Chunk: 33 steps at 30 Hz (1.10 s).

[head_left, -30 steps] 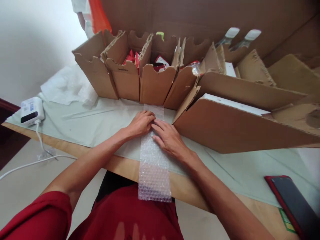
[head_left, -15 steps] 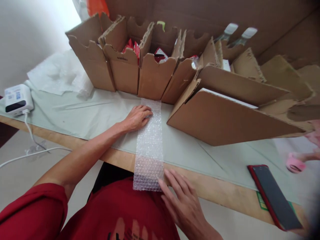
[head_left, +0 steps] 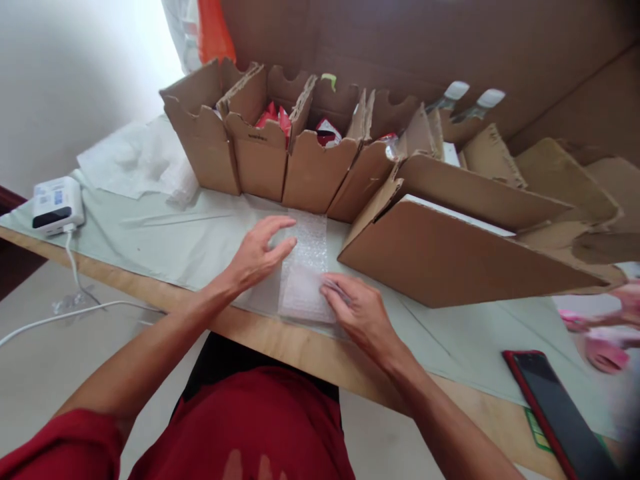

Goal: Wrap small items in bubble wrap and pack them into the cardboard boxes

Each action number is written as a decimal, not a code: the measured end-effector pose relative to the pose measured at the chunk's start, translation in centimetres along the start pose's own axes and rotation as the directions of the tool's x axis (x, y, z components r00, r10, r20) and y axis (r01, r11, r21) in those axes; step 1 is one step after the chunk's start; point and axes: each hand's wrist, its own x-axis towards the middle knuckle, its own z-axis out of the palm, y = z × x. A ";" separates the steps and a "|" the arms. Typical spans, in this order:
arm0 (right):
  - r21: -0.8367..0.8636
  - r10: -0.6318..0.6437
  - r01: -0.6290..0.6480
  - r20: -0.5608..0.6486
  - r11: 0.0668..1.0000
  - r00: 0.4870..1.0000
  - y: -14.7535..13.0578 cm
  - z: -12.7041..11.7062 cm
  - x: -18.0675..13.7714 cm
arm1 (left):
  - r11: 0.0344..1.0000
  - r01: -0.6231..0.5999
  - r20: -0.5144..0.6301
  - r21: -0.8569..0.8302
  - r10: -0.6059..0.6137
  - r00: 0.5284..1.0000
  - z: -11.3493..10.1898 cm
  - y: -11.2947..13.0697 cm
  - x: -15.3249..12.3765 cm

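Note:
A strip of bubble wrap (head_left: 307,243) lies on the pale green cloth, its near end folded back over itself toward the boxes. My right hand (head_left: 357,303) pinches the right edge of that folded end between thumb and fingers. At the strip's left side, my left hand (head_left: 265,250) is raised a little with thumb and fingers apart, holding nothing. The strip's far end reaches the foot of the cardboard boxes.
Behind the strip stands a row of cardboard bins (head_left: 257,157) with small packets inside. A larger cardboard holder (head_left: 460,247) is at the right. Further out are a phone (head_left: 555,407), a white device (head_left: 59,205), crumpled wrap (head_left: 145,160) and capped bottles (head_left: 487,100).
The bubble wrap's near end, which hung over the table edge, is now folded up onto the strip. My right hand moved forward and closed on it; my left hand lifted off.

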 end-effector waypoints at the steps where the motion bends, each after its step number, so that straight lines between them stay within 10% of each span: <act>1: -0.029 0.012 -0.012 0.005 1.000 1.000 0.9 0.6 1.0 | 0.999 0.003 -0.086 -0.050 -0.007 0.996 -0.6 0.8 -1.3; 4: -0.070 0.021 -0.021 0.000 0.997 1.000 2.9 2.4 2.6 | 0.995 -0.067 -0.151 -0.075 0.055 0.987 -0.9 3.0 -5.4; 10: -0.174 -0.182 0.157 -0.141 0.972 0.973 3.0 1.1 -1.3 | 0.990 -0.139 0.076 0.037 0.136 0.988 1.3 4.6 -9.7; 15: -0.156 -0.261 0.276 0.108 0.948 0.959 2.5 -0.2 -3.4 | 0.989 -0.092 0.143 0.117 0.075 0.987 1.8 3.9 -9.3; 19: -0.088 -0.285 0.290 0.067 0.953 0.956 2.4 0.8 -2.3 | 0.981 -0.090 0.121 0.170 0.070 0.990 1.7 4.2 -8.9; 25: 0.123 -0.041 0.027 0.116 0.992 0.992 1.1 -0.4 -2.5 | 0.998 0.020 0.165 -0.056 -0.010 0.986 0.6 4.5 -8.7; 29: -0.089 -0.114 0.104 -0.115 0.991 0.987 1.0 -0.7 -3.3 | 0.993 0.023 0.153 0.118 -0.041 0.987 1.3 3.4 -7.4; 33: -0.231 -0.288 0.281 0.001 0.932 0.957 1.0 0.4 -2.9 | 0.963 -0.005 0.152 0.271 -0.037 0.988 2.0 2.7 -6.4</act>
